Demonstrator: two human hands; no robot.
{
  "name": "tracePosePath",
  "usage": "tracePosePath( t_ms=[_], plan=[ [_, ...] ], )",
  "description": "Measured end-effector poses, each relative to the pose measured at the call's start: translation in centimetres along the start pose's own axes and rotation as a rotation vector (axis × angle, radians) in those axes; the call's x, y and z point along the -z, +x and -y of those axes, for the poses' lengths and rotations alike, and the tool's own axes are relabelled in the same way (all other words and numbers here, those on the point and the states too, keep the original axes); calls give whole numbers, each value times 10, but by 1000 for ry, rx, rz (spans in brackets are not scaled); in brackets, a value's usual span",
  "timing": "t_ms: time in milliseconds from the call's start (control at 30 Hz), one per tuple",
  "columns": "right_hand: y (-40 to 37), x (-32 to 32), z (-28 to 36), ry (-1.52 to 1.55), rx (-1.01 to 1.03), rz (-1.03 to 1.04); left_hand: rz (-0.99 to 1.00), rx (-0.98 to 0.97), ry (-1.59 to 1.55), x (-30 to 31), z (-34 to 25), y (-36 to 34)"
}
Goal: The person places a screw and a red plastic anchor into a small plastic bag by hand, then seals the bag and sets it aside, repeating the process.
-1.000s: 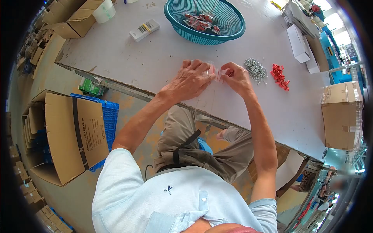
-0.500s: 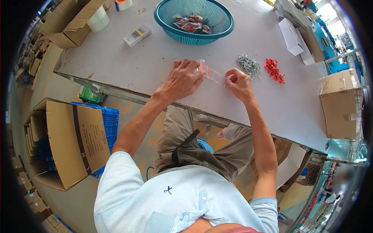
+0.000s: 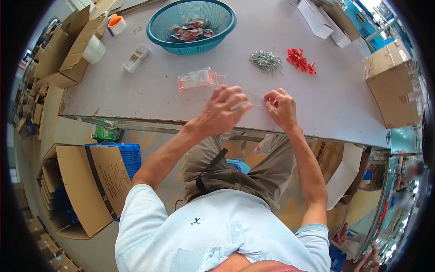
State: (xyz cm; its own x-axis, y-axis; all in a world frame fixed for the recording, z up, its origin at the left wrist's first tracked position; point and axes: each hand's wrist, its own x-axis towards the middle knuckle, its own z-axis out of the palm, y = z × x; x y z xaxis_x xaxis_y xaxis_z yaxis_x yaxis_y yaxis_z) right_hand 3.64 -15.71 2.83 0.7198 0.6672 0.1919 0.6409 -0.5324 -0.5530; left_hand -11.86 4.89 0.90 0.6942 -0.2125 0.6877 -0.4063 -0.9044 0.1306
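Observation:
My right hand (image 3: 281, 106) pinches the edge of a small clear plastic bag (image 3: 257, 99) over the table near its front edge. Just left of the bag is my left hand (image 3: 226, 109), slightly blurred, its fingers bent and apart with nothing visible between them. A stack of clear bags with red edges (image 3: 197, 79) lies beyond my left hand. Behind my right hand are a pile of silver screws (image 3: 266, 61) and a pile of red plastic pieces (image 3: 301, 61).
A teal basket (image 3: 192, 45) holding small filled bags stands at the back of the table (image 3: 149, 97). Left are a white box (image 3: 136, 58), tape rolls (image 3: 117, 24) and an open carton (image 3: 68, 54). A taped carton (image 3: 394, 84) stands right.
The view has shifted. My left hand has moved away from the stack of bags, which now lies uncovered. My right hand has drawn a single bag away from the stack.

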Motion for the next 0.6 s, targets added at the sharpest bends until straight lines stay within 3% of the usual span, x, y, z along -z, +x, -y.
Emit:
tracePosePath(
  t_ms=[133,200,333,400,600],
  plan=[
    [-34,13,-5,-27,65,-27,69,63,-137,-16,-25,17],
    [-50,24,-1,-169,289,-73,81,81,-178,-20,-23,18],
    [-77,30,-7,-166,311,-11,87,128,-224,-20,-20,16],
    [-85,26,-10,-221,445,-72,93,129,-233,-19,-21,18],
    [-100,7,-18,-247,565,-210,83,120,-257,-21,-20,20]
  ],
)
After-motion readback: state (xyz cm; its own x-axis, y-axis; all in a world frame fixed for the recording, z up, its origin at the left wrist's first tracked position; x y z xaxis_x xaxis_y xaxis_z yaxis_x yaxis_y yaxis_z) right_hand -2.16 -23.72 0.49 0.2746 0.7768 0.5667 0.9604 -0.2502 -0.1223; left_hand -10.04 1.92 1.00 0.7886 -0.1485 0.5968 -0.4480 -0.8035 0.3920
